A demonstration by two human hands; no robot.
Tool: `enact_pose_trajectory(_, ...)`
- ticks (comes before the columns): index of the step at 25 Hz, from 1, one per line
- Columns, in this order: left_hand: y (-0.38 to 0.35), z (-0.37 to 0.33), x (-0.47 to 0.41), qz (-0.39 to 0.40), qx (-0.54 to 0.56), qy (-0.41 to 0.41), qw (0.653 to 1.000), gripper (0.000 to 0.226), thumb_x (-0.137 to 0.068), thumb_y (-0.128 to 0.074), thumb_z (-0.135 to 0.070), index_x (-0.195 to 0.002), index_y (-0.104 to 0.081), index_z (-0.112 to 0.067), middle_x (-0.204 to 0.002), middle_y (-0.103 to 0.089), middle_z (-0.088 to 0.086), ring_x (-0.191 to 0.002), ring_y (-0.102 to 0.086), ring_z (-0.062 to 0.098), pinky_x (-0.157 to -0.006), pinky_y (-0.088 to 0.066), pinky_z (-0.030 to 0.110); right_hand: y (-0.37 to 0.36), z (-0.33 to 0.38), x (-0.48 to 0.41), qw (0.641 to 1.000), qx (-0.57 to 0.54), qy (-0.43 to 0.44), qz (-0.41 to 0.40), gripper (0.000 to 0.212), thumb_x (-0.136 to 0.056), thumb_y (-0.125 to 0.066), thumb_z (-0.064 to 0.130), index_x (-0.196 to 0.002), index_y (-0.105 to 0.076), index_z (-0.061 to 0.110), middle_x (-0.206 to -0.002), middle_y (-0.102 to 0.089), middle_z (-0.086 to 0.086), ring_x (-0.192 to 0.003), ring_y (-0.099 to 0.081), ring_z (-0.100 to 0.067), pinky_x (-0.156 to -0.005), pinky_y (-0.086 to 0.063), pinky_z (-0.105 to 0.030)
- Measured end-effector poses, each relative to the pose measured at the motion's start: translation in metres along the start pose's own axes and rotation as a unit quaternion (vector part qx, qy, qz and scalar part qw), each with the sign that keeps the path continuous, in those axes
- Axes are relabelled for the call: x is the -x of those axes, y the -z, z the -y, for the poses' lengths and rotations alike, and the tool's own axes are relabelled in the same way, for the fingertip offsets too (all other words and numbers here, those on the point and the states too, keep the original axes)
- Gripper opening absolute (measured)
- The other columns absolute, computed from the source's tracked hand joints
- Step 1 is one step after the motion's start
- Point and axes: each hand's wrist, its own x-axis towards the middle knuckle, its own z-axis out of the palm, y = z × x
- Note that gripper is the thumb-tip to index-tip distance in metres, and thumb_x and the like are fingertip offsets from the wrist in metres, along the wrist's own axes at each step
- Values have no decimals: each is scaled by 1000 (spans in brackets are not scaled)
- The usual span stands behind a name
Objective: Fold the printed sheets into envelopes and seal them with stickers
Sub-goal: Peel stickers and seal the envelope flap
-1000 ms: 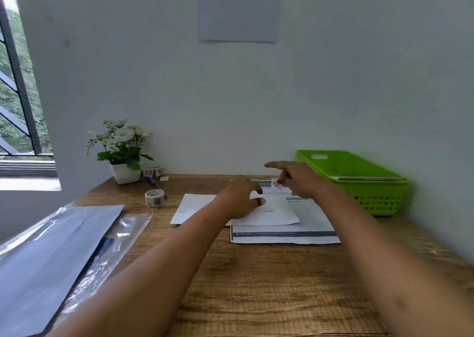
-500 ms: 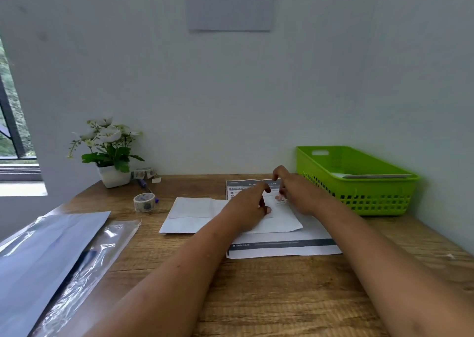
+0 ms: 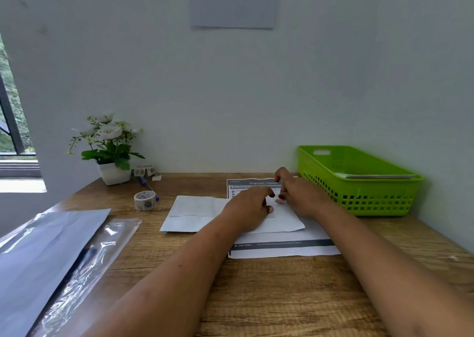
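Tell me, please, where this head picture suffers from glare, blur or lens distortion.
Head view: the window sill is blown out by daylight; head view: glare streaks the plastic sleeve; head view: the wide lens stretches both forearms; head view: small print on the sheet is too soft to read.

On the bench (image 3: 256, 298): two hands, the left hand (image 3: 250, 209) and the right hand (image 3: 304, 198); two folded white envelopes (image 3: 192, 213); one printed sheet (image 3: 282, 251); two tape rolls (image 3: 145, 200); one pen (image 3: 142, 181); one flower pot (image 3: 112, 173); one green basket (image 3: 333, 157); two plastic sleeves (image 3: 46, 249).
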Motion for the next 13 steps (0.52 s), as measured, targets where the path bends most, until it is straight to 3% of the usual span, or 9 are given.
enact_pose_trajectory(9,-3,3,-2,30,-71,-25,997,38,-100,-36,-28,-135,-50,-29,-125,-48,6,-118,-47,26,-98,-43,43,-2,3,1,998,52,27,-10,28,-91,-47,13,-113,-35,23,-95,-64,-1,-80,-57,-23,-60,-40,-31)
enact_pose_trajectory(13,-2,4,-1,25,-55,-26,998,37,-99,-38,-24,-131,-56,-29,-122,-49,3,-115,-49,23,-97,-43,40,-6,1,-2,1000,12,6,-11,33,-88,-59,17,-112,-38,23,-93,-64,-3,-82,-58,-25,-67,-47,-36)
